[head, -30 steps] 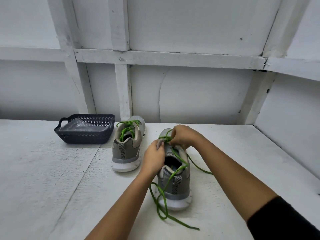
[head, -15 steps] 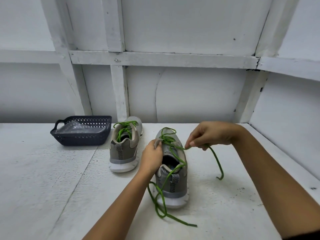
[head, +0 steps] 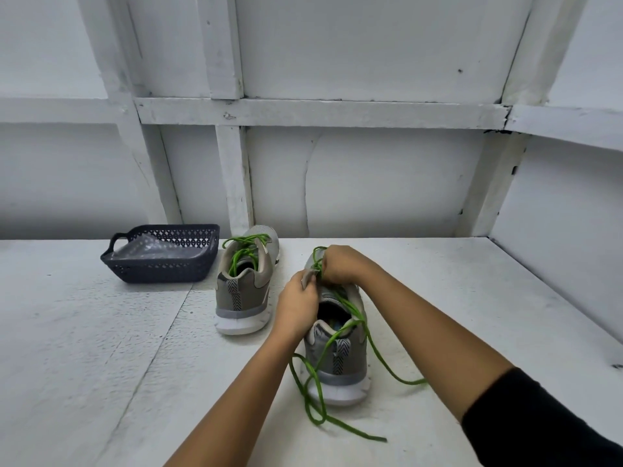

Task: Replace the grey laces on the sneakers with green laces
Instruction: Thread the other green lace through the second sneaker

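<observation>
Two grey sneakers stand heel-toward-me on the white table. The left sneaker [head: 243, 288] carries a green lace, loosely threaded. The right sneaker [head: 340, 358] has a green lace [head: 337, 345] partly threaded, its long ends trailing over the heel onto the table in front. My left hand [head: 298, 305] grips the tongue and left side of the right sneaker. My right hand [head: 340, 264] is curled over the eyelets near the toe and pinches the green lace there. The eyelets under my fingers are hidden.
A dark blue perforated basket [head: 161, 261] with a clear plastic bag inside sits at the back left, beside the left sneaker. White panelled walls close the table at the back and along the right side.
My right hand, which had pulled the lace end out to the right, has come back over the sneaker's eyelets. The lace end now lies slack to the right of the heel. My left hand stayed put.
</observation>
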`<action>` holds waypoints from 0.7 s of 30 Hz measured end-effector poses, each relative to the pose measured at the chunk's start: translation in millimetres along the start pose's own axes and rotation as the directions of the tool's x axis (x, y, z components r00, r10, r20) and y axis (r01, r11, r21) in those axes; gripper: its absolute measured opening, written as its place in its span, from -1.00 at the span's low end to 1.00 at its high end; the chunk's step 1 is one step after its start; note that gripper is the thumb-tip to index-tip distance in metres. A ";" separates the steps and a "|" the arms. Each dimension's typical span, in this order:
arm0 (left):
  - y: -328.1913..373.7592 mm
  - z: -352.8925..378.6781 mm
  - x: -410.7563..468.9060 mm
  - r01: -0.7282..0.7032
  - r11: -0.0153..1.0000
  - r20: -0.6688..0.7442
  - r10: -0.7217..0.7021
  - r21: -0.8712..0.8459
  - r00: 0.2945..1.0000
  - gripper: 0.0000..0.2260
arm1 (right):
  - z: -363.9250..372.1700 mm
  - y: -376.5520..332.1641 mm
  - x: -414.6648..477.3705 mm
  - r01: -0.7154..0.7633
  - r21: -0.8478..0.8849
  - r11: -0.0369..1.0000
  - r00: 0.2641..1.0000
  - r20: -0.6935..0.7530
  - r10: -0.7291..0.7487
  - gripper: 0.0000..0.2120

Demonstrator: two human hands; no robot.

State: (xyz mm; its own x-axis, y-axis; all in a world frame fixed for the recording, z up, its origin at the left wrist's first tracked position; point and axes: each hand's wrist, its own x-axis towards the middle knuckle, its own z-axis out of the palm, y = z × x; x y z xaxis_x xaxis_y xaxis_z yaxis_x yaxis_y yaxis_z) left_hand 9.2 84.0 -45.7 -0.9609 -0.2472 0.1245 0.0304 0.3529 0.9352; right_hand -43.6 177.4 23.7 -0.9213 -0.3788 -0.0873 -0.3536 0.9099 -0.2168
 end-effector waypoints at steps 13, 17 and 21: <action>-1.3 -0.2 2.4 0.013 1.000 -0.036 -0.013 0.008 0.999 -0.78 | -16.4 32.7 -100.7 0.302 0.653 0.695 0.949 -0.134 -0.287 -0.86; -1.7 1.9 2.7 0.012 1.000 -0.034 -0.013 -0.017 0.999 -0.80 | -23.7 31.3 -121.6 0.322 0.783 0.533 0.915 -0.112 -0.388 -0.82; -0.5 2.7 0.4 -0.005 1.000 -0.032 0.004 -0.029 0.999 -0.80 | -28.3 31.0 -130.3 0.303 0.879 0.368 0.884 -0.114 -0.454 -0.92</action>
State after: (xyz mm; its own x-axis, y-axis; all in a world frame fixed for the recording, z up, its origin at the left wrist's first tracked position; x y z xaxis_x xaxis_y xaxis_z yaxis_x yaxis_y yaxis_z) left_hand 8.0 86.2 -47.0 -0.9515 -0.2745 0.1387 0.0430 0.3278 0.9438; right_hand 60.9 259.7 55.9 -0.6720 -0.7286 0.1324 -0.2670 0.0716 -0.9610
